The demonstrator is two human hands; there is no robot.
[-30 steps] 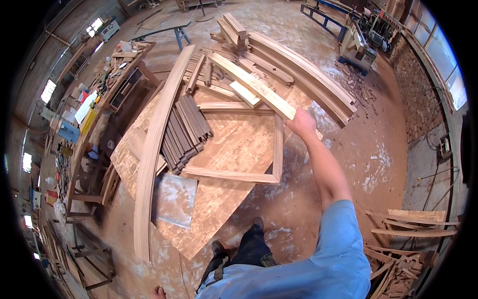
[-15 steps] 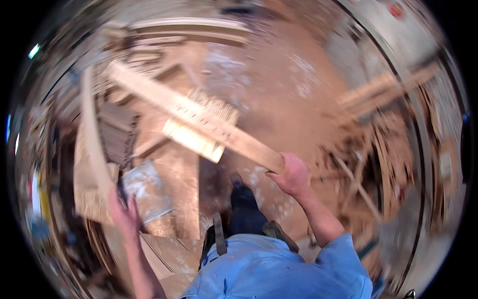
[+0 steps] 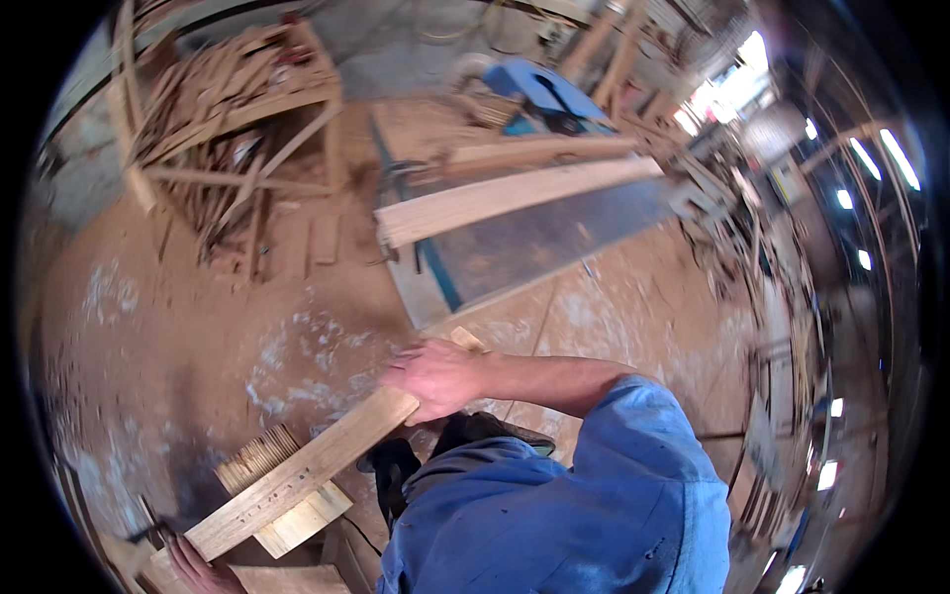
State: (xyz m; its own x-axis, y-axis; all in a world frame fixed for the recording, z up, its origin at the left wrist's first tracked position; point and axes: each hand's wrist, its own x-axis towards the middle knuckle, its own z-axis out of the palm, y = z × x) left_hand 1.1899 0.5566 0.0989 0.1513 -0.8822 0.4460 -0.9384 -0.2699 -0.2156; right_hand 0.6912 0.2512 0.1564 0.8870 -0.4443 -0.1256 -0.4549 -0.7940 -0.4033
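Observation:
A long pale plank (image 3: 297,473) with a row of small dark holes slants across the lower left. My right hand (image 3: 435,378) is closed at its upper end, back of the hand upward. Just past that hand a short wooden end (image 3: 467,340) pokes out; I cannot tell whether it belongs to the plank. At the lower left edge the fingers of my left hand (image 3: 196,568) are closed against the plank's other end, the palm partly hidden. Under the plank show a stack of thin slats (image 3: 257,458) and a pale wooden block (image 3: 303,519).
Ahead stands a saw table (image 3: 554,243) with a wide board (image 3: 515,198) on it and a blue machine cover (image 3: 544,91) behind. A wooden rack (image 3: 332,99) heaped with offcuts stands at the far left. More timber (image 3: 767,475) lines the right side. White dust patches mark the floor (image 3: 198,327).
My view has swung to the right, bringing in the saw table and rack. The plank and both hands now appear lower and farther left. The curved strip by my left hand is out of sight.

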